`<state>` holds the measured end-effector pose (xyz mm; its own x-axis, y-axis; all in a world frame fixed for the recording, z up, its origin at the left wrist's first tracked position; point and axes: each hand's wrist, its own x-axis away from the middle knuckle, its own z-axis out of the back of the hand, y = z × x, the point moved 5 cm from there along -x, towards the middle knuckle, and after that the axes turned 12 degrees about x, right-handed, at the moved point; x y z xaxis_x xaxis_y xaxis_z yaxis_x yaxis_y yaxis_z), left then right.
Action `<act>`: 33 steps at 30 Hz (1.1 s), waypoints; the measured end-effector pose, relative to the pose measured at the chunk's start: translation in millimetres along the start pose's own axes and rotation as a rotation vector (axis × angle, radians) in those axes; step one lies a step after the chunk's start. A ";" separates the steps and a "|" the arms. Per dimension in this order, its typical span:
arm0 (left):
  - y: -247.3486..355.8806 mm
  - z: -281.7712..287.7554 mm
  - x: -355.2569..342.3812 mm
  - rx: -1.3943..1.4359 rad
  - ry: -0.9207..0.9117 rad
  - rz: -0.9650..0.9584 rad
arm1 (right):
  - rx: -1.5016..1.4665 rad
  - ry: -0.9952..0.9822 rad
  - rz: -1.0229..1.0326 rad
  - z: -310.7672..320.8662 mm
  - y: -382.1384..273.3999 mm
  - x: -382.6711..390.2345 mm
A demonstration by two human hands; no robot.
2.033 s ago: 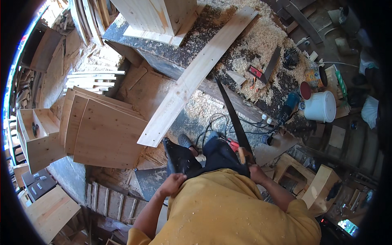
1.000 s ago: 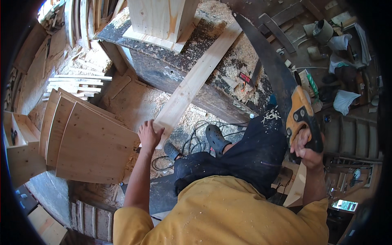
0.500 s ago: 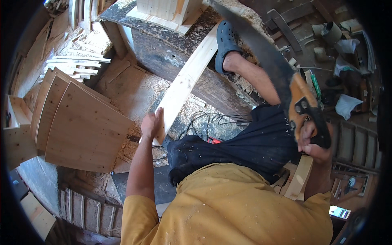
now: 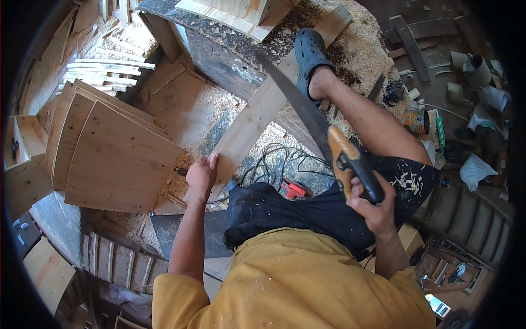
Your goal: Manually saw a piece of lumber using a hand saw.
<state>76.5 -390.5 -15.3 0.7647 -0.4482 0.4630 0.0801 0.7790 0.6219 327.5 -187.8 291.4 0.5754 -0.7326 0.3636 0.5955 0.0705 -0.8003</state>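
Observation:
A hand saw (image 4: 300,104) with an orange and black handle is gripped in my right hand (image 4: 372,203). Its dark blade points up and to the left, over the long pale board (image 4: 247,125). Whether the teeth touch the wood I cannot tell. My left hand (image 4: 201,174) is closed on the near end of this board, with its thumb along the edge. Farther off, the board runs across the edge of a worn workbench (image 4: 219,55). My foot in a blue clog (image 4: 308,55) presses on it there.
Curved wooden panels (image 4: 120,159) lean together at the left, near a pile of thin strips (image 4: 104,71). A red power tool (image 4: 293,189) and black cables (image 4: 268,164) lie on the sawdust below the board. Sawdust (image 4: 361,44) covers the bench's right side, with scraps and containers beyond.
My right hand has brought the saw left and inward from the far right, so the blade now crosses over the board. My left hand still holds the board's near end.

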 end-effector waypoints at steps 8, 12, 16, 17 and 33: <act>94.3 -46.2 -66.0 0.054 -0.030 -0.145 | -0.042 -0.001 -0.102 -16.0 27.5 -29.2; 109.9 -50.6 -88.3 0.018 -0.130 -0.066 | -0.012 0.066 -0.020 -18.8 19.6 -37.4; 102.7 -49.8 -108.2 0.035 -0.165 -0.027 | -0.054 0.032 -0.047 -22.8 20.6 -42.2; 103.0 -47.0 -110.1 0.040 -0.144 -0.034 | -0.054 0.030 -0.051 -22.9 21.4 -42.9; 88.6 -87.4 -120.7 0.301 -0.295 0.120 | -0.139 0.033 -0.100 -25.1 23.3 -34.6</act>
<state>47.3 -229.1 -71.2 0.5379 -0.5025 0.6769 -0.2213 0.6906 0.6886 307.4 -177.8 248.2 0.4975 -0.7530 0.4307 0.5644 -0.0961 -0.8199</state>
